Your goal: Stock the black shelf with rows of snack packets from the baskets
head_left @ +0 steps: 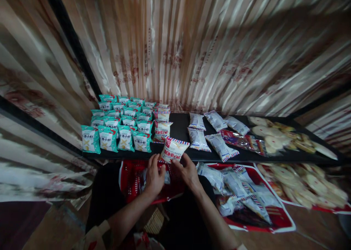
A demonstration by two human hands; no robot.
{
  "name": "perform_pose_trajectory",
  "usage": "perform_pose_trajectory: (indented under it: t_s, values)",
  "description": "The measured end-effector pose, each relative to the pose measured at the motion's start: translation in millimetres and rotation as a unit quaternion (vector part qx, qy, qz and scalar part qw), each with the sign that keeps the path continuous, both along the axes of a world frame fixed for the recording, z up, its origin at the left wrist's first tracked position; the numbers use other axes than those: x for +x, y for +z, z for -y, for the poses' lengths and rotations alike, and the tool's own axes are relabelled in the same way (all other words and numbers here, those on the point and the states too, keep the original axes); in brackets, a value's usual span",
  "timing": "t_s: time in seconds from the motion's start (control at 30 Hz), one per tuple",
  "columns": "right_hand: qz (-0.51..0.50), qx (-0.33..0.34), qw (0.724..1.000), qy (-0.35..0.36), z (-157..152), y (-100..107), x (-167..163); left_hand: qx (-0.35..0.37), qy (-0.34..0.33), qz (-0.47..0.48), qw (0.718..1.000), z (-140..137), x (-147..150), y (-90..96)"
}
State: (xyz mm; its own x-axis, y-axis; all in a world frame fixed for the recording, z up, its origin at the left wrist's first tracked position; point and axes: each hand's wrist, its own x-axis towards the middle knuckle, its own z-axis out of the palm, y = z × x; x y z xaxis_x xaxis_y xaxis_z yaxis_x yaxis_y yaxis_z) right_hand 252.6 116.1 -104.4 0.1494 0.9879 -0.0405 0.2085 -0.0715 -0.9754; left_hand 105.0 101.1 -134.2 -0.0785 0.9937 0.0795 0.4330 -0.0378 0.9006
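The right hand [189, 172] is covering part of the white packet [175, 148]; beyond the left hand [154, 177], teal packets [109, 137] are partly hiding those behind; above both hands, the curtain [175, 34] is running out of frame.

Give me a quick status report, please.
Right grip holding striped-edge packet. Left grip at its lower corner. Matching packets close behind, on black shelf.

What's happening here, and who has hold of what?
A person holds a white snack packet between the left hand and right hand, at the front edge of a black shelf. Behind it, similar packets line up beside rows of teal packets. Silvery packets lie farther right, with more in a red container below.
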Motion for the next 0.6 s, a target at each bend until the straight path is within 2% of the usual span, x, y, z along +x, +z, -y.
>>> perform_pose_trajectory:
  t_s: [0.13, 0.3, 0.47, 0.6]
  values:
    - [0.082, 0.027, 0.996, 0.009, -29.5, -1.3, -5.8, 0.046, -0.026, -0.07, 0.996, -4.8, -3.5, -1.3]
    - [0.16, 0.035, 0.986, 0.004, -56.7, -17.3, -12.0, 0.089, -0.049, -0.143, 0.985, -12.7, -8.9, -5.5]
    - [0.158, 0.063, 0.985, 0.036, -66.3, -31.4, -14.6, 0.106, -0.065, -0.182, 0.975, -17.2, -12.2, -12.7]
    - [0.128, 0.081, 0.988, 0.009, -66.6, -33.8, -14.4, 0.102, -0.07, -0.205, 0.971, -17.7, -15.2, -13.6]
